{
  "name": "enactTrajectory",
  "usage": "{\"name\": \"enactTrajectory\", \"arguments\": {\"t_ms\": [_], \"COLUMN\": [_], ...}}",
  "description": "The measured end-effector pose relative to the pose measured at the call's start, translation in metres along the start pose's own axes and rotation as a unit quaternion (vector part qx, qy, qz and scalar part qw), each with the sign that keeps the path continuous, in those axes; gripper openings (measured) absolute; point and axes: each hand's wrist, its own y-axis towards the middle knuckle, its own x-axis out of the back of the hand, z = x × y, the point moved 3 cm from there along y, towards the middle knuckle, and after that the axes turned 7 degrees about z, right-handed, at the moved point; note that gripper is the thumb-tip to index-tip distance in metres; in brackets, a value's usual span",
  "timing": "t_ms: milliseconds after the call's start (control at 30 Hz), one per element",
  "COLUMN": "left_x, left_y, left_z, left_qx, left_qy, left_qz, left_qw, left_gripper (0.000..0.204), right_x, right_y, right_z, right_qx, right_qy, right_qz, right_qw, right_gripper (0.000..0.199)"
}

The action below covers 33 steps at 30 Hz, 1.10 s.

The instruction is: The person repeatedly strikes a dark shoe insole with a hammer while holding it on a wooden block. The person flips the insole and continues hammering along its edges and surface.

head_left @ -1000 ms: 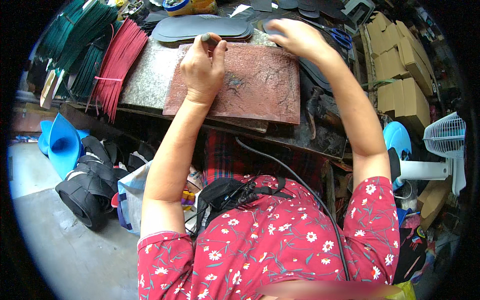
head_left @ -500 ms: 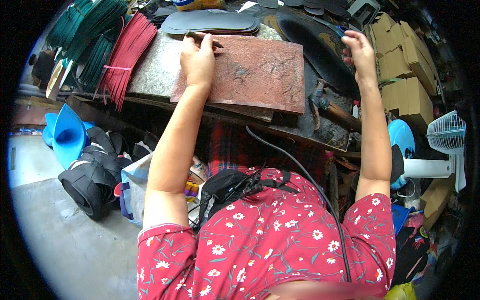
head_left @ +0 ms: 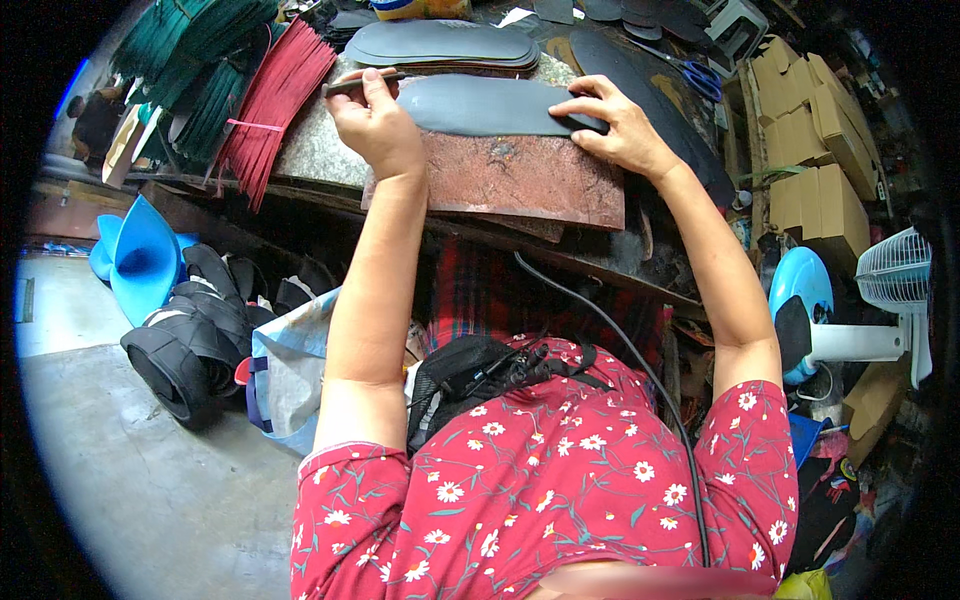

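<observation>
Seen from above, a person in a red flowered top sits at a cluttered counter point(head_left: 320, 150), both bare forearms reaching forward. A dark grey sole-shaped piece point(head_left: 480, 105) lies flat on a worn reddish-brown board point(head_left: 510, 180) near the counter's front edge. The right hand point(head_left: 615, 125) rests palm down on the right end of this piece, its fingers point(head_left: 575, 105) spread and flat, pressing rather than gripping. The left hand point(head_left: 372, 120) is closed around a thin dark tool point(head_left: 360, 83), pinched between thumb and fingers, with the tool lying sideways just beside the piece's left end; whether its tip touches the piece cannot be told. Just behind, a stack of similar dark soles point(head_left: 440, 45) sits on the counter. To the left lie bundles of red strips point(head_left: 275, 100) and green strips point(head_left: 185, 60). Blue-handled scissors point(head_left: 695, 75) lie to the right, with cardboard boxes point(head_left: 815, 150) beyond them. On the floor, blue funnel-like shapes point(head_left: 140, 260) sit to the left and a white fan point(head_left: 890, 290) stands to the right.
</observation>
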Motion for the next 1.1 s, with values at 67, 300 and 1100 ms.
{"name": "enactTrajectory", "arguments": {"t_ms": [67,300,1100], "left_x": [-0.006,-0.016,-0.063], "left_y": [-0.002,0.000,-0.013], "left_z": [0.002,0.030,0.027], "left_qx": [-0.058,0.107,0.140], "left_qy": [0.085,0.071,0.136], "left_qz": [0.054,0.187,0.317], "left_qw": [0.993,0.974,0.928], "left_gripper": [0.012,0.008,0.011], "right_x": [0.005,0.007,0.042], "right_y": [0.000,-0.002,-0.078], "right_z": [-0.002,0.016,0.049], "right_qx": [-0.029,0.009,-0.150], "right_qy": [0.015,-0.049,-0.099], "right_qz": [0.047,0.004,-0.028], "right_qw": [0.998,0.999,0.983], "right_gripper": [0.043,0.037,0.052]}}
